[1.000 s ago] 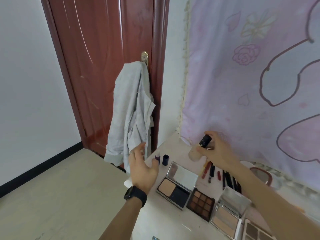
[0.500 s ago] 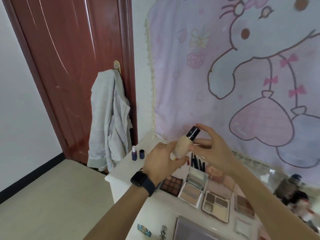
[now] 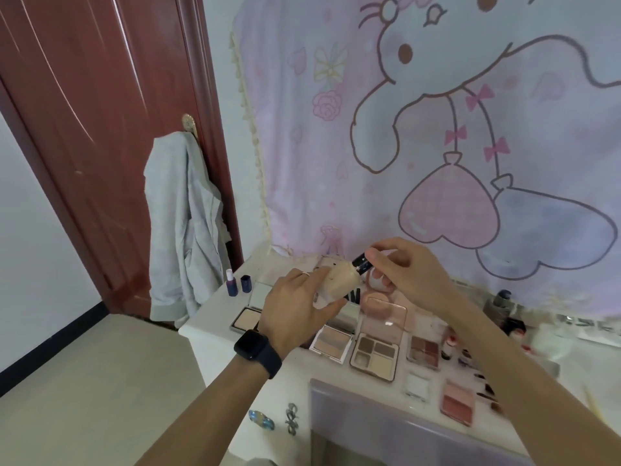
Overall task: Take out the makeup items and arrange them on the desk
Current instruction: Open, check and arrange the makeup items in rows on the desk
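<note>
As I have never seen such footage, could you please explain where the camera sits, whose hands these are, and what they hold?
No machine here: a person wears one camera on the head, looking forward and down at their bare hands. The left hand, with a watch, grips a beige bottle; the right hand pinches its black cap. Beneath, on the white desk, lie open palettes, and two small blue bottles stand near the far left corner. A grey jacket hangs on the door.
</note>
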Demonstrator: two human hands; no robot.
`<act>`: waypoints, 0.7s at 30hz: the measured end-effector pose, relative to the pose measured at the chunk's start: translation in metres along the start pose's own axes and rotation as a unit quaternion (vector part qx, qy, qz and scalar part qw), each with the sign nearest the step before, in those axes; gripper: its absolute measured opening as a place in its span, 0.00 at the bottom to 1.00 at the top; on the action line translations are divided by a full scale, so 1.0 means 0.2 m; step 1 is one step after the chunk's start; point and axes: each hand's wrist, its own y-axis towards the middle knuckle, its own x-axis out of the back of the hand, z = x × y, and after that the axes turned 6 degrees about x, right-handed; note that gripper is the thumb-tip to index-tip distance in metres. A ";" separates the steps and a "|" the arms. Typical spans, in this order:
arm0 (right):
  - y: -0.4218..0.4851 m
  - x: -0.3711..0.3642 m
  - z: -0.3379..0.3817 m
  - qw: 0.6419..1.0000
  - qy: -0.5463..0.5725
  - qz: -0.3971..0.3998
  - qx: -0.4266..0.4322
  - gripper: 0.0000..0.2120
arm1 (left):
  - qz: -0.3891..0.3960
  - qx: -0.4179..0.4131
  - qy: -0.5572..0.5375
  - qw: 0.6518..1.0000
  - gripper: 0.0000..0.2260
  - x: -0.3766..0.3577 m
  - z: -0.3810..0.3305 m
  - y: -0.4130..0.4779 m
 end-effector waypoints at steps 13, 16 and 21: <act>-0.04 0.02 -0.12 0.995 -0.089 0.047 0.011 0.13 | -0.084 -0.060 0.115 0.988 0.26 -0.11 -0.14 -0.07; -0.06 0.03 -0.13 0.993 -0.110 0.043 0.018 0.13 | -0.094 -0.095 0.133 0.982 0.24 -0.13 -0.15 -0.07; -0.09 0.06 -0.12 0.990 -0.098 0.086 0.063 0.10 | -0.047 -0.098 0.057 0.992 0.22 -0.12 -0.14 -0.09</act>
